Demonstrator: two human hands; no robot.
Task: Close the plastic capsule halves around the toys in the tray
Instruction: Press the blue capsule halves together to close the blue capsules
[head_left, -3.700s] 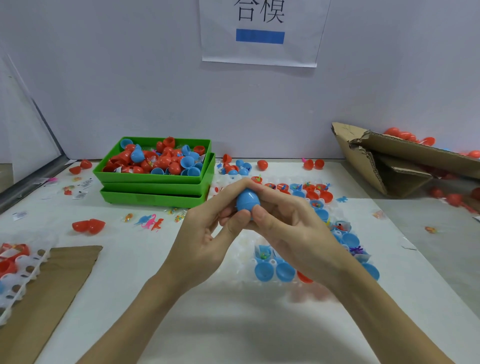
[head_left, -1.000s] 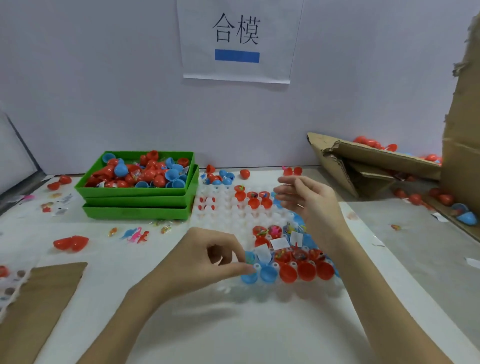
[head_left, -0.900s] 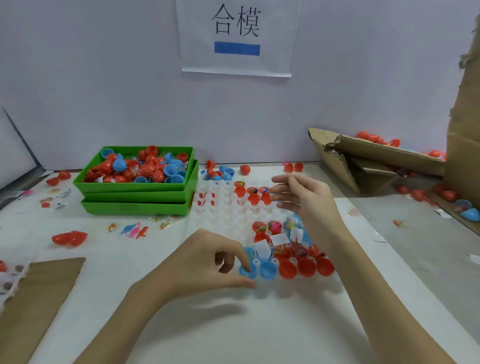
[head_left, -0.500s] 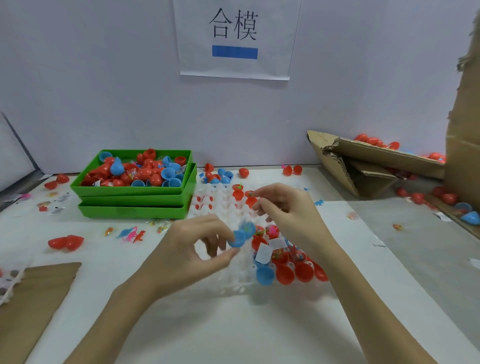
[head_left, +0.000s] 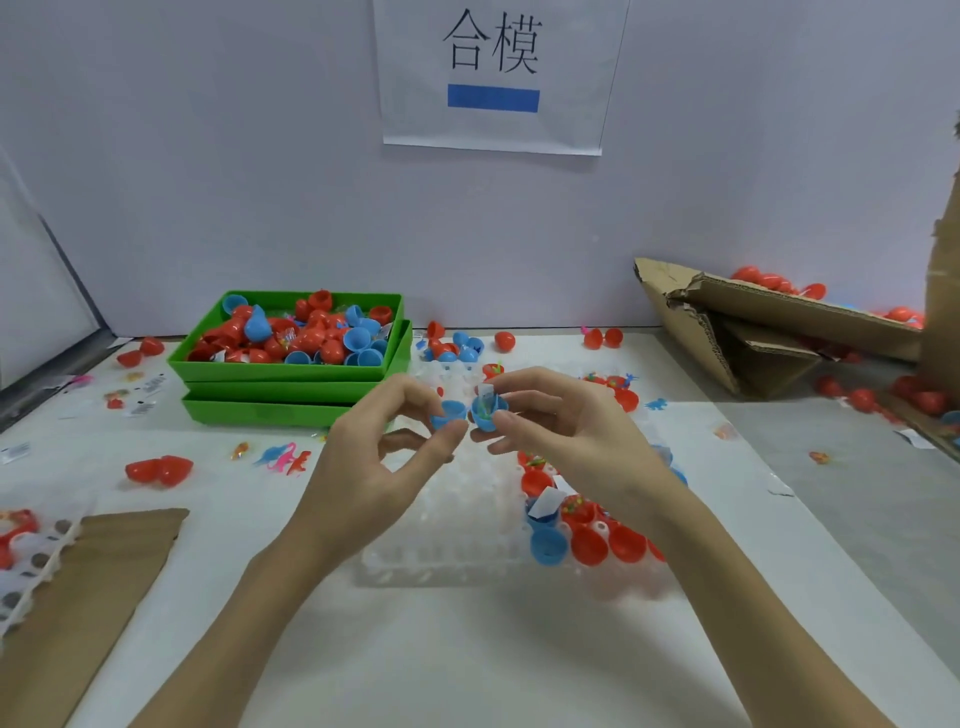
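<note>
Above the clear plastic tray (head_left: 447, 551), my left hand (head_left: 374, 462) pinches an empty blue capsule half (head_left: 449, 413) between thumb and forefinger. My right hand (head_left: 561, 431) pinches the other blue capsule half (head_left: 487, 413), which holds a small toy and a white paper slip. The two halves sit side by side, nearly touching, and stand apart as separate pieces. In the tray's right part lie open red capsule halves (head_left: 608, 543) and a blue half (head_left: 548, 545), several with toys and slips in them.
Stacked green bins (head_left: 291, 387) full of red and blue halves stand at the back left. Torn cardboard boxes (head_left: 753, 332) with red capsules lie at the right. Loose halves and small toys (head_left: 283, 457) litter the white table. Brown cardboard (head_left: 78, 613) and another tray lie at the left.
Both hands have risen from the tray, each lifting one blue capsule half. The halves have come together at chest height above the tray.
</note>
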